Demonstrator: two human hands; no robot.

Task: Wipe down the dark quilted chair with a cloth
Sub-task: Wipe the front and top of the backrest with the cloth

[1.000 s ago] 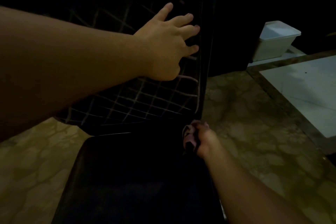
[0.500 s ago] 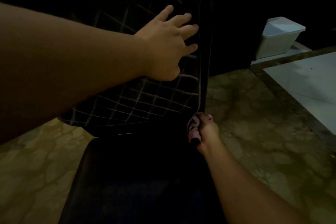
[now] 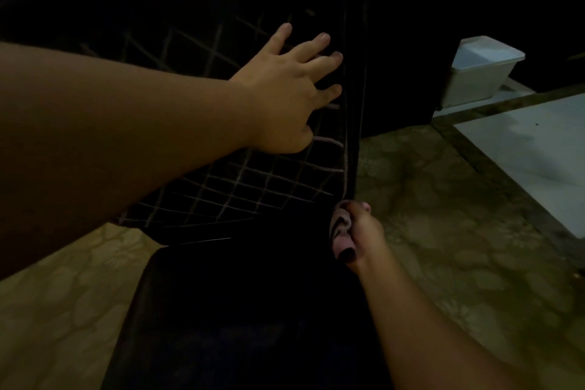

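Bracing chair backrest, left hand fingers spread; right hand clutching bunched cloth at its edge.

The left arm reaches forward across the view, its left hand flat with palm down and fingers spread and straight. The right arm comes up from the lower right, the right hand curled into a tight fist.

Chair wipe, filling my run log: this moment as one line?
left hand flat on quilted chair back | right hand grips cloth at backrest's right edge
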